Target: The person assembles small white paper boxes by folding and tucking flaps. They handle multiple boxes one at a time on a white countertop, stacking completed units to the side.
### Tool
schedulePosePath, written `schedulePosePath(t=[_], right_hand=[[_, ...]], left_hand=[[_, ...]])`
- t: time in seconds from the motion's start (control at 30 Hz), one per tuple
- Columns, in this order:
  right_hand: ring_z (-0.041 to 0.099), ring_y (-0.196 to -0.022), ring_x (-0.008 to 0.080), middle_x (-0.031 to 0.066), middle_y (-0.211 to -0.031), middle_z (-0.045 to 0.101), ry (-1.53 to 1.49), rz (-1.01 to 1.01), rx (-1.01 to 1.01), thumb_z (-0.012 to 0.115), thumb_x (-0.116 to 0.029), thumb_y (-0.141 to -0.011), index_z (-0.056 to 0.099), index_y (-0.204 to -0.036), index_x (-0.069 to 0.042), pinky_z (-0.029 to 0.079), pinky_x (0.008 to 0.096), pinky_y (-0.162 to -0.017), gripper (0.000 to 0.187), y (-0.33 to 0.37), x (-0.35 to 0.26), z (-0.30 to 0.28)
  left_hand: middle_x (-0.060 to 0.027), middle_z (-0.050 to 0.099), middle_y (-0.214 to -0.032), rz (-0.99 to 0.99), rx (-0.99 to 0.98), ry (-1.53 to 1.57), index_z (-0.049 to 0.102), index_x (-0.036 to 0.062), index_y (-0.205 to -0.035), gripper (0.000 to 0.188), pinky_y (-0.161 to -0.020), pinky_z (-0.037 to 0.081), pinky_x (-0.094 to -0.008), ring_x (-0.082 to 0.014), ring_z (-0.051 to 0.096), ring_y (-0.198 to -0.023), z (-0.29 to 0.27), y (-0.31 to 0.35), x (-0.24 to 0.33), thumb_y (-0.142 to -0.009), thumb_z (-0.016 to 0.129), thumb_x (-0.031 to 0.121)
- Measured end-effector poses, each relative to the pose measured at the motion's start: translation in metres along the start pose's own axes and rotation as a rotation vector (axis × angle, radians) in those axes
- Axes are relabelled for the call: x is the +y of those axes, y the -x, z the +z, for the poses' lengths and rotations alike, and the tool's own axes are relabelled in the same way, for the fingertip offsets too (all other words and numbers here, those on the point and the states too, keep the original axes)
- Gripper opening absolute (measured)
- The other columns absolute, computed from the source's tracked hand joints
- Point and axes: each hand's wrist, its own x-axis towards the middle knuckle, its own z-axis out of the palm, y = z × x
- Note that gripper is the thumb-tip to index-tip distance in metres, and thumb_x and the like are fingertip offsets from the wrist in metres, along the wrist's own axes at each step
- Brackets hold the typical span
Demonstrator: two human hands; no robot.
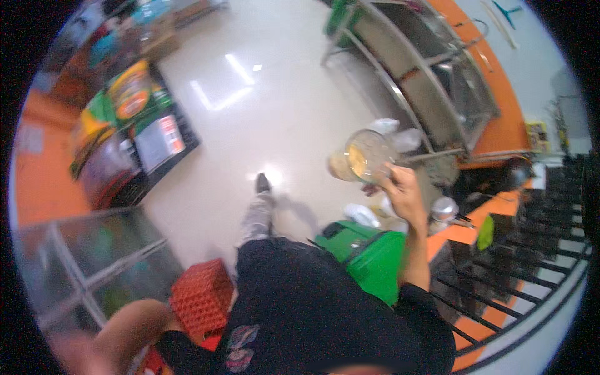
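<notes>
Down the middle of the room, a pale, glossy floor runs from the person's shoe to the far side, a broad lane bounded at left by packed goods and at right by a metal rack with slanting frames. Its near part narrows between a glass-paned cabinet at left and a green box at right.

Above the floor, right of centre, the right hand grasps a clear round vessel by its near right side, thumb and fingers at the edge. The vessel is see-through, with a pale rim and a yellowish patch showing toward its left; whether that is food or liquid cannot be told. The left hand, low at the near left, is smeared by blur, and whether it is clenched or loose cannot be told.

Beside the person's left side stands a red textured crate. Farther left, yellow and green bags jut toward the lane. White plastic bags lie by the foot of the rack, just beyond the vessel. At right, a metal pot sits near orange-edged steps, and a black railing closes off the right edge.
</notes>
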Motion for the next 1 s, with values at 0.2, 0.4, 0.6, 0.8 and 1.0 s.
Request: schedulePosePath(t=[0.2, 0.4, 0.6, 0.8, 1.0], right_hand=[[0.074, -0.077, 0.0195, 0.0131, -0.087, 0.075, -0.199, 0.143, 0.319, 0.06, -0.008, -0.103, 0.07, -0.102, 0.006, 0.063, 0.0343, -0.073, 0.017, -0.147, 0.028, -0.058], [0.074, -0.075, 0.0197, 0.0144, -0.086, 0.075, -0.212, 0.344, 0.571, 0.062, -0.014, -0.105, 0.069, -0.102, 0.008, 0.063, 0.0343, -0.073, 0.023, -0.302, 0.076, -0.097], [0.074, -0.074, 0.019, 0.0129, -0.085, 0.075, -0.239, 0.284, 0.58, 0.061, -0.013, -0.105, 0.07, -0.101, 0.007, 0.062, 0.0336, -0.071, 0.022, -0.485, 0.123, -0.167], [0.074, -0.073, 0.0222, 0.0164, -0.087, 0.074, -0.017, 0.108, 0.45, 0.069, -0.008, -0.097, 0.071, -0.103, 0.006, 0.059, 0.0339, -0.068, 0.015, -0.727, 0.101, -0.25], [0.068, -0.065, 0.0331, 0.0178, -0.086, 0.071, 0.329, -0.447, 0.279, 0.078, -0.012, -0.082, 0.073, -0.101, 0.001, 0.051, 0.0388, -0.058, 0.024, -0.984, 0.038, -0.315]], left_hand=[[-0.0175, 0.037, -0.16, 0.654, -0.104, 0.147, 0.032, 0.0051, -0.157, 0.072, -0.118, 0.038, -0.0423, -0.0306, 0.049, -0.138, 0.052, -0.255, -0.138, -0.098, 0.066, 0.027], [-0.0176, 0.042, -0.155, 0.786, -0.165, 0.265, 0.036, 0.0041, -0.153, 0.066, -0.116, 0.04, -0.0425, -0.0308, 0.052, -0.134, 0.128, -0.431, -0.304, -0.098, 0.065, 0.029], [-0.0177, 0.046, -0.15, 0.78, -0.171, 0.297, 0.04, 0.0031, -0.148, 0.061, -0.115, 0.041, -0.0427, -0.031, 0.054, -0.131, 0.202, -0.589, -0.438, -0.099, 0.064, 0.031], [-0.0178, 0.051, -0.145, 0.686, -0.087, 0.19, 0.045, 0.0022, -0.144, 0.057, -0.113, 0.043, -0.0429, -0.0311, 0.057, -0.127, 0.192, -0.725, -0.569, -0.099, 0.063, 0.033], [-0.0179, 0.056, -0.14, 0.5, 0.131, 0.042, 0.049, 0.0012, -0.14, 0.054, -0.111, 0.045, -0.0432, -0.0313, 0.06, -0.124, 0.187, -0.832, -0.733, -0.1, 0.062, 0.035]])
